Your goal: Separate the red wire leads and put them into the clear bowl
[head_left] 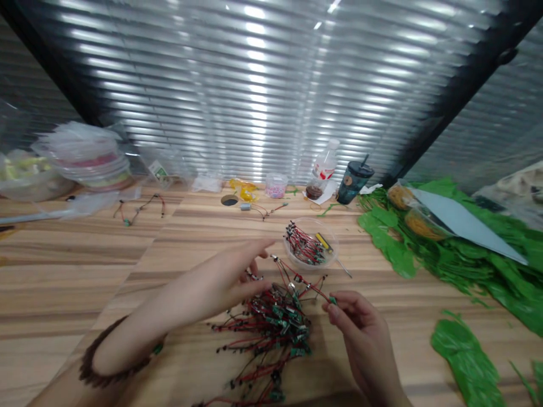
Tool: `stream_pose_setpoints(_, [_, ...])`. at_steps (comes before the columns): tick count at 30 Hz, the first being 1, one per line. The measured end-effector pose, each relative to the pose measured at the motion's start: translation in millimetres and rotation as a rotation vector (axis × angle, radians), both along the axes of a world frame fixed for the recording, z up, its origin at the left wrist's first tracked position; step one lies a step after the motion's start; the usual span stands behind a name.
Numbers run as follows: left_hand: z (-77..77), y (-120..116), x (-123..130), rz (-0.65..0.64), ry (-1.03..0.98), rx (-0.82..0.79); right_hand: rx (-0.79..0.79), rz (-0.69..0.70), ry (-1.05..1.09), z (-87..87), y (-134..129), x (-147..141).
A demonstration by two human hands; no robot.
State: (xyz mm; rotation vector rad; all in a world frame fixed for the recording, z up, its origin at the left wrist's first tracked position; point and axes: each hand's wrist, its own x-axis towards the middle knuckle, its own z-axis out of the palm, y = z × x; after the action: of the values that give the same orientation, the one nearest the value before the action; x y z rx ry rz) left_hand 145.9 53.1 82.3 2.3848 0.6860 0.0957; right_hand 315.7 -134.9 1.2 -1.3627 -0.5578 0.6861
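A pile of small green circuit boards with red and black wires (282,316) lies on the wooden table. Between its thumb and fingertips, my right hand (360,328) pinches the green board of one wired circuit board (333,300). Red wires run from that board up and left above the pile. My left hand (241,271) reaches over the pile's upper left side, thumb and fingers apart, with no held thing showing. Just beyond the pile, a clear round tub (337,249) contains more red-wired pieces and a yellow-and-black item.
Green plastic sheets (424,249) spread along the right, with a pale flat panel (470,223) on them. Along the back stand a bottle (326,164), a dark tumbler (355,182) and a small tub of pink bits (276,185). Stacked plastic containers (89,161) sit far left.
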Motion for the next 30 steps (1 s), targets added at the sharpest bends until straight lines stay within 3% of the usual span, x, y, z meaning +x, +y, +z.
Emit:
stream_pose_setpoints(4, [10.1, 15.2, 45.2, -0.052, -0.182, -0.244, -0.017, -0.047, -0.042, 14.8, 5.1, 27.6])
stream_pose_setpoints(8, [20.2, 26.2, 78.0, -0.013, -0.331, -0.336, -0.046, -0.028, -0.376, 29.2, 19.1, 64.8])
stream_pose_setpoints(11, [18.4, 40.9, 93.2, 0.048, -0.355, -0.288, -0.115, -0.011, -0.797, 31.5, 40.4, 94.5])
stream_pose_setpoints(14, [2.7, 60.3, 105.8, 0.027, -0.307, -0.108, -0.194, 0.005, -1.007, 23.4, 63.8, 114.5])
stream_pose_setpoints(17, [-19.2, 77.8, 116.1, -0.045, -0.236, 0.021, -0.417, 0.064, -1.088, 14.6, 78.7, 120.7])
stream_pose_setpoints(21, [-37.4, 89.6, 123.7, -0.054, -0.219, 0.027, -0.644, 0.149, -1.109, 15.8, 85.2, 117.4])
stream_pose_setpoints(30, [-39.3, 88.8, 120.5, -0.129, -0.168, 0.007, -0.749, 0.240, -1.219, 31.9, 86.0, 105.4])
